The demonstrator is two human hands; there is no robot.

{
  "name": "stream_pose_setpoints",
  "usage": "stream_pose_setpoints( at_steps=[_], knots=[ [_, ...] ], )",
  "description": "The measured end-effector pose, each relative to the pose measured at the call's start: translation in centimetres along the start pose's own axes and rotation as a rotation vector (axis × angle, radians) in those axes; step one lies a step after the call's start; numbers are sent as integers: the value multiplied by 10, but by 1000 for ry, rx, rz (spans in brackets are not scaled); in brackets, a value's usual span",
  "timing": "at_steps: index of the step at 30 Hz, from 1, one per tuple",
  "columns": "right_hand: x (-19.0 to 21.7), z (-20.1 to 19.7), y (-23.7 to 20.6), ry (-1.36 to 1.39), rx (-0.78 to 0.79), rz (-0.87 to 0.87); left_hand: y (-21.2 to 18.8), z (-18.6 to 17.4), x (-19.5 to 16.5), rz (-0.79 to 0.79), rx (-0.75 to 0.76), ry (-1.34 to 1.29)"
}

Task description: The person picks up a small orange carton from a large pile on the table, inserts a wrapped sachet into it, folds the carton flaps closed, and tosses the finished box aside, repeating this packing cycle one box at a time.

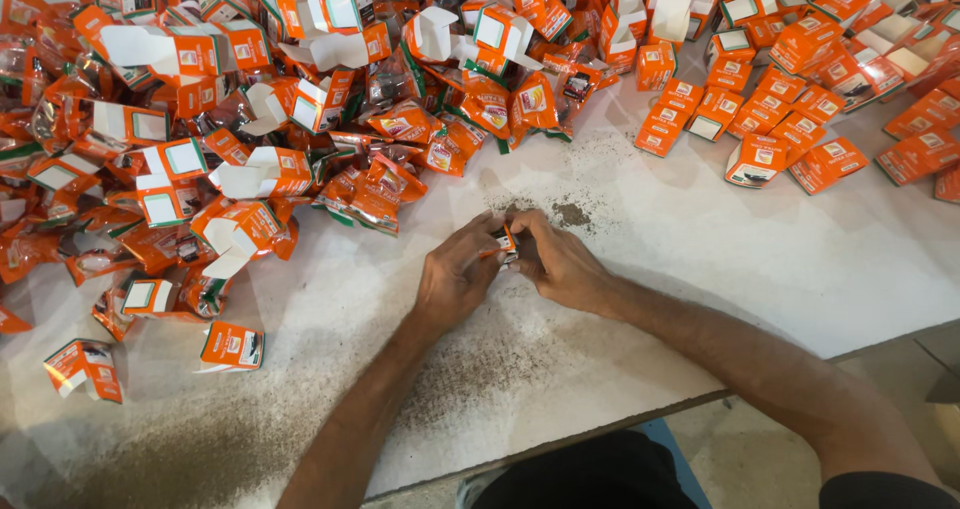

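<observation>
Right now both hands meet near the middle of the white tabletop point(700, 259), closer to its near edge, with a small orange carton point(505, 240) pinched between them. The left hand point(455, 274) is clenched around the carton's near side, and the right hand point(555, 259) grips its far side, fingers curled over the top; most of the carton is hidden, so which flap is being worked cannot be told. A judgement on doing this well: keep the carton square between the fingertips, press only along its creases, and hold it low over the tabletop so nothing spills. Dark loose granules point(570, 214) lie scattered just beyond the hands, and a wider dusting point(200, 449) runs toward the near left corner. Across the far left of the tabletop sits a big heap of open cartons and orange pouches point(250, 119), many with white flaps standing up. Toward the far right edge lie closed cartons point(790, 119), flat and well apart from the hands. One stray carton point(232, 346) lies to the left of the left forearm.
</observation>
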State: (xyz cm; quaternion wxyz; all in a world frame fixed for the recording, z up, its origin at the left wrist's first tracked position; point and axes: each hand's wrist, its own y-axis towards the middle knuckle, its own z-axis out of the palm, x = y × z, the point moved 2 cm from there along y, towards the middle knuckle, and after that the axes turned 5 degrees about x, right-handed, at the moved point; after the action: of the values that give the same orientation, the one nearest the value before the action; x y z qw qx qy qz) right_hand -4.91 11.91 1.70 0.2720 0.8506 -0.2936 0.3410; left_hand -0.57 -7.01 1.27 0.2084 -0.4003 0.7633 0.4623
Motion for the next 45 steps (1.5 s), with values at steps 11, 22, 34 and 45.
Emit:
stream_pose_setpoints(
  at_steps=[11,22,34,45],
  knots=[
    [11,-3,0,-200,1,-226,5,-7,-20,223,57,345],
    [8,-10,3,-243,82,-253,63,-80,16,134,-372,533],
    [-8,-66,8,-434,-483,-177,107,-149,46,-6,-468,848],
    [-53,0,11,366,-111,197,18,-22,4,70,-63,422]
  ],
)
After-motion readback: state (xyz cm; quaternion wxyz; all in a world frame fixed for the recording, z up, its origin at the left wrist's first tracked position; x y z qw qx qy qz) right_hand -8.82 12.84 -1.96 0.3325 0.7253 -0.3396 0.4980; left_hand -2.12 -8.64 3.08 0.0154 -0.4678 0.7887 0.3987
